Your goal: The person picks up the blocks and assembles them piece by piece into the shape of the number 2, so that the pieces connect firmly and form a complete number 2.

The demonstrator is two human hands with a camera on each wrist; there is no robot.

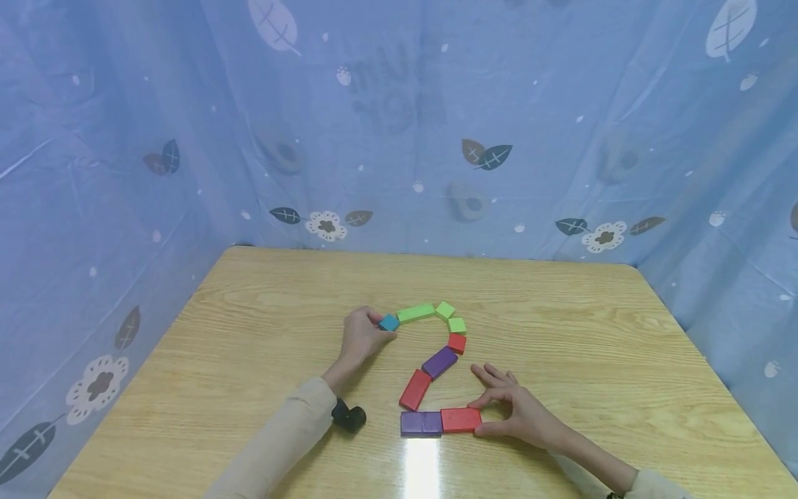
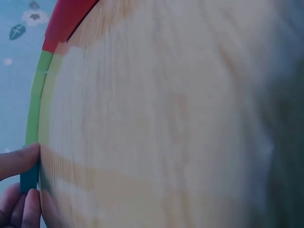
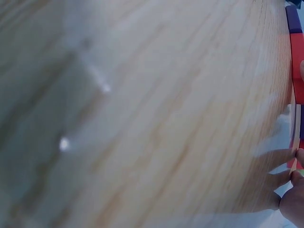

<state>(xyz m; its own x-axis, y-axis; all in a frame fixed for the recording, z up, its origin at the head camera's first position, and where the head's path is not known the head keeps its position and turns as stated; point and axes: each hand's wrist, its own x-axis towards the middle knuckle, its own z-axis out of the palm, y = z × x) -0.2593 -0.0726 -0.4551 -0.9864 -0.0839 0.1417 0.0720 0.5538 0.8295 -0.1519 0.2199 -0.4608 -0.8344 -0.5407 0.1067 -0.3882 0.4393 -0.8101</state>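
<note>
Several coloured blocks lie in a curve like the figure 2. My left hand [image 1: 361,338] pinches a small blue block [image 1: 389,323] between thumb and fingers at the curve's upper left end; the left wrist view shows this blue block [image 2: 29,179] touching the green row. Beside it lies a long green block [image 1: 415,314], then small green blocks [image 1: 457,326], a small red block [image 1: 457,343], a purple block [image 1: 440,362] and a slanted red block [image 1: 414,389]. At the lower right, my right hand [image 1: 520,416] holds the right end of a flat red block [image 1: 460,420] with thumb and index finger.
A purple piece [image 1: 421,423] with a seam adjoins the flat red block on its left. The wooden table [image 1: 262,298] has a blue patterned curtain [image 1: 399,138] behind it and along both sides. A black device [image 1: 349,416] sits at the left wrist.
</note>
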